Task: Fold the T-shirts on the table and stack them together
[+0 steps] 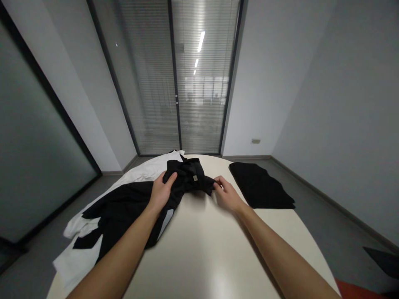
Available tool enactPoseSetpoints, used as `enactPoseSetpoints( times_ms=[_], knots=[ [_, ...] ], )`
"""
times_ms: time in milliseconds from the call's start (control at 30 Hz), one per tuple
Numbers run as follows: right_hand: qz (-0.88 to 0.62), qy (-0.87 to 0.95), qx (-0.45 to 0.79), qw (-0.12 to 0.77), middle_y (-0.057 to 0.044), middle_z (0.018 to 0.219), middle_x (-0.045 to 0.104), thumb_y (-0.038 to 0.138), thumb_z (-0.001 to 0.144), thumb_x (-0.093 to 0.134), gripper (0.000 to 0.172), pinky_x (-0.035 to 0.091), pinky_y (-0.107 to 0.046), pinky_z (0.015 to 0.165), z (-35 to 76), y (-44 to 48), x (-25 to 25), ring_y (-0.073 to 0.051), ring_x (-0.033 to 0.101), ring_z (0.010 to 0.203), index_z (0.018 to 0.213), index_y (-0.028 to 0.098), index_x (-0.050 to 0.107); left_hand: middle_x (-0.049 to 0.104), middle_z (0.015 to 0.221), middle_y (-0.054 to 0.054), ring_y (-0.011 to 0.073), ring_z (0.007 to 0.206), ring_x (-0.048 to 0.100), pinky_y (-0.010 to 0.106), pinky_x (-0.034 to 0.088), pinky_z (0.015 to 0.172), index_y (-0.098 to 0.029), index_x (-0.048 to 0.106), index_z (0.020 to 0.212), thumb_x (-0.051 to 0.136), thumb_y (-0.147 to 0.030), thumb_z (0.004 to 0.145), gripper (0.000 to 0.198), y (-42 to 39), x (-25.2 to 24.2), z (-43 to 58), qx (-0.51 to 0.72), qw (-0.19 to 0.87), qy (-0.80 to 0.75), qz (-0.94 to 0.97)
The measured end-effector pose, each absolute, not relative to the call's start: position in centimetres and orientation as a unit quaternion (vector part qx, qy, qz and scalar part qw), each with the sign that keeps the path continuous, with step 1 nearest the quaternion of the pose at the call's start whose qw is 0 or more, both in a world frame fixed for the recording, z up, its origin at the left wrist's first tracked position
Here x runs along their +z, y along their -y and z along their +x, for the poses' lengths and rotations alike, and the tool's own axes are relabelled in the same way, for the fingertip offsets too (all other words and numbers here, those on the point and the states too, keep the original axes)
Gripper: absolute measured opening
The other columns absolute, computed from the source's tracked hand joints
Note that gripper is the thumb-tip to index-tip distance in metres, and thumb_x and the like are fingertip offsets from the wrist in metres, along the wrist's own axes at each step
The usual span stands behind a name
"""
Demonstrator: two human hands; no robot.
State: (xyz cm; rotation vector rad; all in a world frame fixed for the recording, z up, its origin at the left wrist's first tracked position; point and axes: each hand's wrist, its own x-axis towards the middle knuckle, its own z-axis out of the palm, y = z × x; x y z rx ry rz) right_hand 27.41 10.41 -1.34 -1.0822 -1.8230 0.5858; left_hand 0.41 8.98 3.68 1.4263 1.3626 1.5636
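Observation:
A black garment [127, 201] with a pale grey panel lies bunched over the left half of the table. A small light label [195, 178] shows near its far end; I cannot tell whether it is a top or trousers. My left hand [162, 190] is closed on the bunched cloth, thumb on top. At the garment's right end, my right hand [226, 193] pinches a corner between thumb and fingers, slightly above the tabletop. White cloth [146, 168] lies under and behind the black garment, partly covered by it.
A folded black cloth piece [260, 187] lies at the right edge of the pale round-edged table [199, 249]. Beyond the table stand a glass partition with blinds [199, 116] and grey walls. Something red [355, 288] shows at the lower right.

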Motion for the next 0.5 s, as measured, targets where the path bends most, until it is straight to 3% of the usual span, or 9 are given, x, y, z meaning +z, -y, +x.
enactPoseSetpoints(
  times_ms=[100, 167, 300, 400, 500],
  knots=[
    [-0.459, 0.653, 0.299, 0.523, 0.005, 0.065, 0.048, 0.056, 0.091, 0.053, 0.033, 0.039, -0.027, 0.058, 28.3, -10.9, -0.2, -0.015, 0.047, 0.061, 0.092, 0.023, 0.053, 0.076, 0.101, 0.008, 0.027, 0.099, 0.07, 0.04, 0.053, 0.094, -0.016, 0.07, 0.103, 0.069, -0.051, 0.079, 0.042, -9.2, 4.2, -0.3, 0.62, 0.272, -0.534, 0.507],
    [-0.456, 0.605, 0.33, 0.563, 0.006, 0.062, 0.048, 0.06, 0.085, 0.06, 0.038, 0.038, -0.025, 0.055, 28.9, -11.3, 0.7, -0.014, 0.046, 0.058, 0.091, 0.023, 0.053, 0.076, 0.102, 0.008, 0.0269, 0.1, 0.07, 0.04, 0.053, 0.095, -0.016, 0.069, 0.103, 0.068, -0.046, 0.08, 0.038, -9.5, 4.4, -1.0, 0.63, 0.25, -0.557, 0.48],
    [-0.467, 0.531, 0.328, 0.627, 0.001, 0.072, 0.064, 0.061, 0.079, 0.065, 0.04, 0.05, -0.027, 0.067, 30.4, -11.5, 3.2, -0.018, 0.06, 0.072, 0.085, 0.022, 0.061, 0.075, 0.105, 0.009, 0.0265, 0.101, 0.069, 0.04, 0.053, 0.097, -0.016, 0.068, 0.104, 0.068, -0.043, 0.079, 0.036, -10.1, 4.5, -2.4, 0.659, 0.226, -0.579, 0.425],
    [-0.499, 0.483, 0.328, 0.641, -0.003, 0.08, 0.072, 0.063, 0.083, 0.059, 0.045, 0.056, -0.033, 0.076, 31.9, -11.2, 5.3, -0.024, 0.068, 0.084, 0.097, 0.021, 0.069, 0.074, 0.108, 0.009, 0.0245, 0.1, 0.07, 0.039, 0.055, 0.094, -0.017, 0.066, 0.109, 0.068, -0.044, 0.079, 0.041, -10.4, 4.7, -3.4, 0.699, 0.252, -0.542, 0.392],
    [-0.514, 0.475, 0.371, 0.611, -0.008, 0.083, 0.075, 0.064, 0.088, 0.052, 0.052, 0.059, -0.037, 0.077, 33.5, -10.6, 7.4, -0.027, 0.072, 0.085, 0.108, 0.02, 0.072, 0.074, 0.105, 0.008, 0.0234, 0.096, 0.07, 0.038, 0.056, 0.091, -0.016, 0.066, 0.109, 0.069, -0.045, 0.077, 0.043, -10.6, 4.8, -4.1, 0.711, 0.267, -0.526, 0.382]
  ],
)
